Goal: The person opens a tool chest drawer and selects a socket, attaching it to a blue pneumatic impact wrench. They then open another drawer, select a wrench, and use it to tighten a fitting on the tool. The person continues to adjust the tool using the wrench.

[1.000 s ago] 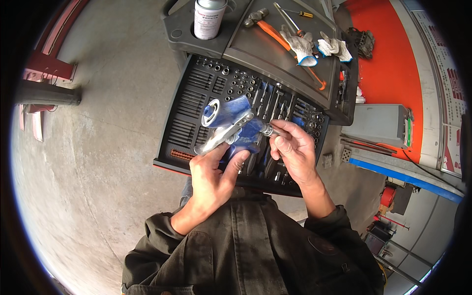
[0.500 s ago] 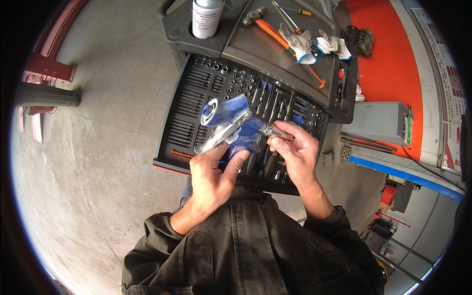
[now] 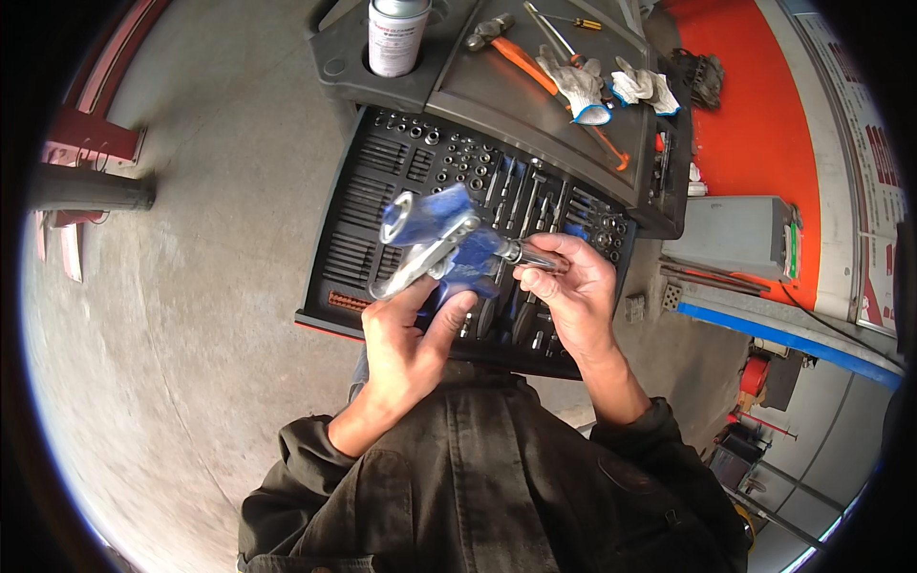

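My left hand [image 3: 413, 339] grips a shiny metal tool [image 3: 420, 260] partly wrapped in a blue cloth [image 3: 449, 234], holding it above the open drawer. My right hand [image 3: 573, 296] pinches a chrome ratchet-like handle [image 3: 535, 256] that meets the cloth from the right. Both hands hover over a black socket tray [image 3: 382, 181] filled with several sockets and bits.
A dark tool cart top [image 3: 497, 91] carries a spray can [image 3: 398, 36], an orange-handled hammer [image 3: 535, 62], screwdrivers and white work gloves [image 3: 611, 86]. Concrete floor lies to the left, with a red post base [image 3: 86, 143]. An orange floor area and grey box [image 3: 740, 234] sit to the right.
My right hand has shifted slightly along the chrome handle. The cloth-wrapped tool stays in my left hand at nearly the same place.
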Tool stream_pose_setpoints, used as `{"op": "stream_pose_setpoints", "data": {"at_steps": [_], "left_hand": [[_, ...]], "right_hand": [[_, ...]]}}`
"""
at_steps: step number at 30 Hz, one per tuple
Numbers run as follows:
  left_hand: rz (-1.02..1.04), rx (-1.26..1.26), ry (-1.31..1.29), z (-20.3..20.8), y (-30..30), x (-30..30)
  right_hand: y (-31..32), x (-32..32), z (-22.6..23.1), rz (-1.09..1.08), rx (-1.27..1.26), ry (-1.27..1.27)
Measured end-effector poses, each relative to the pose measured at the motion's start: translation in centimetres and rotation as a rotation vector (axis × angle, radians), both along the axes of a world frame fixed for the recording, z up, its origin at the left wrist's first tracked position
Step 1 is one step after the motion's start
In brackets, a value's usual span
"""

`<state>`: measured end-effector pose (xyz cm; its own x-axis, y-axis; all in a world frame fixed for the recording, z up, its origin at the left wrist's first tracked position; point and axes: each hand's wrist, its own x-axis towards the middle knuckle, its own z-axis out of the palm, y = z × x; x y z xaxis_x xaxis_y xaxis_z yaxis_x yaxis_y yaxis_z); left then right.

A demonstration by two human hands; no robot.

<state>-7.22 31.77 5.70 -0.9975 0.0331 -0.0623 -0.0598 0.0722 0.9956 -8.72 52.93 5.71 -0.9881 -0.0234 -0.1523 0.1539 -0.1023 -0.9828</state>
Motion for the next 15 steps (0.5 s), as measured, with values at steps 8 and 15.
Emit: {"op": "stream_pose_setpoints", "data": {"at_steps": [8, 15], "left_hand": [[0.061, 0.205, -0.219, -0.2, -0.6, 0.2], [0.053, 0.206, -0.235, -0.3, -0.3, 0.7]], "right_hand": [[1.2, 0.1, 0.0, -0.002, -0.406, -0.276], [0.9, 0.2, 0.3, -0.095, -0.665, -0.392]]}}
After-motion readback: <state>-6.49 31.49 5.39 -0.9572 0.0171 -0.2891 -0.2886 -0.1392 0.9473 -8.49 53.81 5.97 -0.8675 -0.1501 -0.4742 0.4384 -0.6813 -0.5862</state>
